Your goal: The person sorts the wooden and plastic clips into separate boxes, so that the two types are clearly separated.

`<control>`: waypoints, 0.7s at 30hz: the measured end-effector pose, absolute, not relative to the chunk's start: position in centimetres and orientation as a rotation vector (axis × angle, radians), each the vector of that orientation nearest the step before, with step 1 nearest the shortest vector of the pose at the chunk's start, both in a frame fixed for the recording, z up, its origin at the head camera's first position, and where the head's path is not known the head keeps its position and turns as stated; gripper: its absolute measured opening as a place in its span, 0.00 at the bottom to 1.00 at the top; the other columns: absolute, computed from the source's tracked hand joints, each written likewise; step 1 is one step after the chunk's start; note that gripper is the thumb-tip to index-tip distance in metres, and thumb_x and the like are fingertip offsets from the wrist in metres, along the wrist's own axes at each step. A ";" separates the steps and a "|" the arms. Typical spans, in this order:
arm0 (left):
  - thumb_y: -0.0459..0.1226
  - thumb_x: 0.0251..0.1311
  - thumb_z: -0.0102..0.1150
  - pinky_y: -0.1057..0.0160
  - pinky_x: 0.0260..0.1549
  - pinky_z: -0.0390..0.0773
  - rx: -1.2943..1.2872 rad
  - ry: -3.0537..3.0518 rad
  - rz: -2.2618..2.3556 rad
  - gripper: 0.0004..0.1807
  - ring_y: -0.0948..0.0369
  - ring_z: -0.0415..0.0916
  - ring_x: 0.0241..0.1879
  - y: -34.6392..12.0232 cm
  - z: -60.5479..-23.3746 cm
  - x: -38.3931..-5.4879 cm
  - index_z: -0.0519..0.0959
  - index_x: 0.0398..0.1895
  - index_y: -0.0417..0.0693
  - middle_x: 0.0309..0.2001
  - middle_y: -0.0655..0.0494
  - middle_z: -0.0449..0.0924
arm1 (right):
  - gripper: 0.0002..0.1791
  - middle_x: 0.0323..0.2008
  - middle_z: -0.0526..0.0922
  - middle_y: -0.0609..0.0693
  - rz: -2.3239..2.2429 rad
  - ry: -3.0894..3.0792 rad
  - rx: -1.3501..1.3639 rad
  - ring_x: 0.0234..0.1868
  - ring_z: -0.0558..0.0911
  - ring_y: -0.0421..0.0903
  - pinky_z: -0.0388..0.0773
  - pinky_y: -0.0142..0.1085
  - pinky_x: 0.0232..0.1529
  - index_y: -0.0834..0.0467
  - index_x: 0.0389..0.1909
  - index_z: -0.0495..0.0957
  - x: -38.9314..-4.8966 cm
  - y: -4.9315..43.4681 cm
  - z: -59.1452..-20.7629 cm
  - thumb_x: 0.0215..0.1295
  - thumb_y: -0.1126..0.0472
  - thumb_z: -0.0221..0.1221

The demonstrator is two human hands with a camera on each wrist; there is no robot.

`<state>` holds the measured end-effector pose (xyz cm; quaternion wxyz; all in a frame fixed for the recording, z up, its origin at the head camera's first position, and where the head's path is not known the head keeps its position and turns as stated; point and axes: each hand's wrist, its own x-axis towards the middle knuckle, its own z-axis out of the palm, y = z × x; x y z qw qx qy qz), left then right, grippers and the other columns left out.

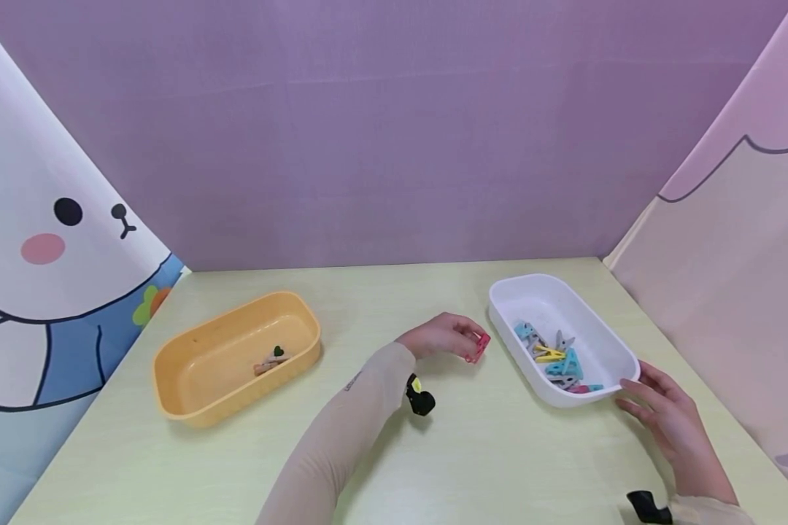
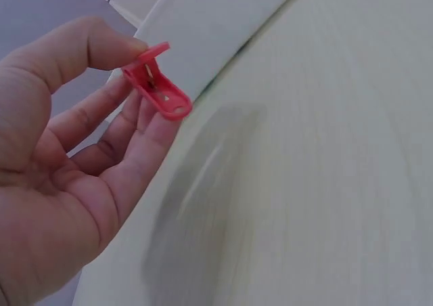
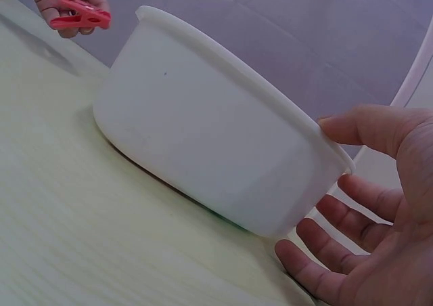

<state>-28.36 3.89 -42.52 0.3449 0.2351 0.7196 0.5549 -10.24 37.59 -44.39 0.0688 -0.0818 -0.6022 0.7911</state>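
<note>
My left hand [image 1: 445, 337] pinches a red clothespin [image 2: 162, 93] between thumb and fingertips, above the table and just left of the white plastic bin [image 1: 512, 357]. The clothespin's handle ends are in the grip, as the left wrist view shows. With thumb on the rim and fingers against the outer wall, my right hand [image 1: 670, 415] holds the bin's near right corner. Inside the bin lie several clothespins [image 1: 568, 364] in blue, grey, yellow and pink, heaped toward the near end. In the right wrist view, the bin's wall [image 3: 196, 116] hides them.
An orange-yellow plastic bin [image 1: 197, 412] stands on the left of the pale wooden table [image 1: 460, 467]. Small wooden clothespins [image 1: 271, 362], one with a dark green heart shape, lie in it. A purple backdrop [image 1: 394, 146] rises behind the table, with printed cloth panels at both sides.
</note>
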 end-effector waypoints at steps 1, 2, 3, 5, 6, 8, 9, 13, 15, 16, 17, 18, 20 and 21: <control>0.28 0.57 0.63 0.65 0.42 0.83 0.602 1.849 1.474 0.18 0.61 0.81 0.35 4.0 -42.6 -28.4 0.81 0.52 0.42 0.38 0.53 0.84 | 0.22 0.42 0.80 0.40 2.382 -1.813 -0.247 0.41 0.83 0.37 0.86 0.33 0.38 0.43 0.46 0.80 -10.3 37.6 -44.4 0.70 0.75 0.53; 0.27 0.57 0.63 0.64 0.43 0.83 0.594 1.831 1.506 0.18 0.61 0.81 0.35 4.1 -42.7 -28.4 0.81 0.53 0.42 0.39 0.53 0.84 | 0.22 0.42 0.80 0.39 2.381 -1.816 -0.248 0.41 0.83 0.37 0.86 0.33 0.38 0.43 0.46 0.80 -10.2 37.6 -44.4 0.70 0.75 0.53; 0.27 0.58 0.62 0.63 0.44 0.83 0.586 1.815 1.534 0.19 0.61 0.81 0.36 4.2 -42.7 -28.4 0.81 0.54 0.42 0.39 0.53 0.84 | 0.22 0.42 0.80 0.39 2.382 -1.815 -0.249 0.40 0.83 0.37 0.86 0.33 0.38 0.43 0.46 0.80 -10.3 37.7 -44.4 0.70 0.75 0.53; 0.26 0.58 0.62 0.61 0.45 0.84 0.574 1.780 1.594 0.20 0.61 0.81 0.36 4.5 -42.6 -28.4 0.81 0.55 0.41 0.40 0.52 0.83 | 0.22 0.42 0.81 0.39 2.386 -1.812 -0.248 0.40 0.83 0.37 0.86 0.34 0.38 0.43 0.46 0.81 -10.3 37.7 -44.5 0.70 0.75 0.53; 0.25 0.59 0.61 0.60 0.46 0.84 0.564 1.761 1.623 0.20 0.61 0.81 0.37 4.6 -42.5 -28.3 0.80 0.56 0.41 0.41 0.52 0.83 | 0.22 0.42 0.81 0.39 2.386 -1.811 -0.249 0.40 0.83 0.37 0.86 0.34 0.38 0.43 0.46 0.81 -10.3 37.8 -44.5 0.70 0.75 0.53; 0.24 0.60 0.61 0.60 0.47 0.83 0.543 1.719 1.680 0.21 0.60 0.81 0.38 4.9 -42.3 -28.2 0.79 0.57 0.39 0.42 0.51 0.83 | 0.21 0.42 0.80 0.39 2.383 -1.815 -0.252 0.40 0.83 0.37 0.86 0.34 0.38 0.42 0.46 0.81 -10.3 37.8 -44.6 0.70 0.74 0.54; 0.24 0.60 0.60 0.59 0.47 0.83 0.537 1.702 1.704 0.21 0.60 0.81 0.39 5.0 -42.2 -28.1 0.78 0.58 0.38 0.43 0.51 0.82 | 0.21 0.42 0.80 0.39 2.383 -1.814 -0.253 0.40 0.83 0.37 0.86 0.34 0.38 0.42 0.46 0.81 -10.3 37.8 -44.6 0.70 0.74 0.54; 0.22 0.62 0.57 0.58 0.50 0.82 0.492 1.607 1.789 0.22 0.58 0.82 0.40 5.6 -41.9 -27.9 0.75 0.61 0.35 0.46 0.48 0.81 | 0.21 0.42 0.80 0.40 2.380 -1.812 -0.251 0.41 0.83 0.37 0.86 0.34 0.38 0.42 0.47 0.80 -10.4 37.9 -44.7 0.70 0.74 0.55; 0.21 0.63 0.56 0.58 0.51 0.82 0.471 1.577 1.825 0.22 0.59 0.81 0.41 5.9 -41.7 -27.8 0.75 0.61 0.34 0.47 0.46 0.81 | 0.21 0.42 0.80 0.40 2.383 -1.807 -0.250 0.41 0.83 0.37 0.86 0.34 0.38 0.43 0.47 0.81 -10.5 37.9 -44.7 0.70 0.74 0.55; 0.21 0.63 0.56 0.58 0.51 0.82 0.457 1.561 1.842 0.22 0.59 0.81 0.41 6.1 -41.6 -27.7 0.74 0.61 0.34 0.48 0.47 0.81 | 0.21 0.43 0.80 0.40 2.384 -1.805 -0.250 0.41 0.83 0.37 0.86 0.34 0.38 0.43 0.47 0.81 -10.5 37.9 -44.7 0.70 0.74 0.55; 0.21 0.63 0.56 0.59 0.51 0.82 0.447 1.553 1.857 0.22 0.60 0.81 0.41 6.4 -41.5 -27.7 0.74 0.61 0.34 0.48 0.47 0.81 | 0.21 0.42 0.80 0.40 2.382 -1.809 -0.252 0.41 0.83 0.37 0.86 0.34 0.38 0.43 0.47 0.81 -10.5 38.0 -44.7 0.70 0.74 0.55; 0.21 0.64 0.56 0.59 0.50 0.82 0.435 1.537 1.878 0.22 0.60 0.81 0.41 6.6 -41.4 -27.6 0.74 0.61 0.34 0.48 0.47 0.81 | 0.21 0.42 0.80 0.40 2.385 -1.806 -0.251 0.41 0.83 0.37 0.86 0.34 0.38 0.43 0.47 0.81 -10.5 38.0 -44.8 0.70 0.74 0.55; 0.21 0.64 0.56 0.60 0.50 0.82 0.419 1.512 1.910 0.21 0.60 0.81 0.40 7.1 -41.1 -27.5 0.74 0.61 0.33 0.47 0.48 0.81 | 0.21 0.43 0.81 0.40 2.389 -1.806 -0.250 0.41 0.83 0.37 0.86 0.34 0.38 0.43 0.47 0.81 -10.4 38.0 -44.8 0.70 0.74 0.55; 0.21 0.64 0.56 0.60 0.50 0.82 0.415 1.493 1.925 0.21 0.60 0.81 0.40 7.4 -41.0 -27.5 0.74 0.61 0.33 0.47 0.48 0.81 | 0.21 0.43 0.80 0.40 2.386 -1.811 -0.249 0.41 0.83 0.37 0.86 0.34 0.38 0.43 0.47 0.81 -10.4 38.0 -44.8 0.70 0.74 0.55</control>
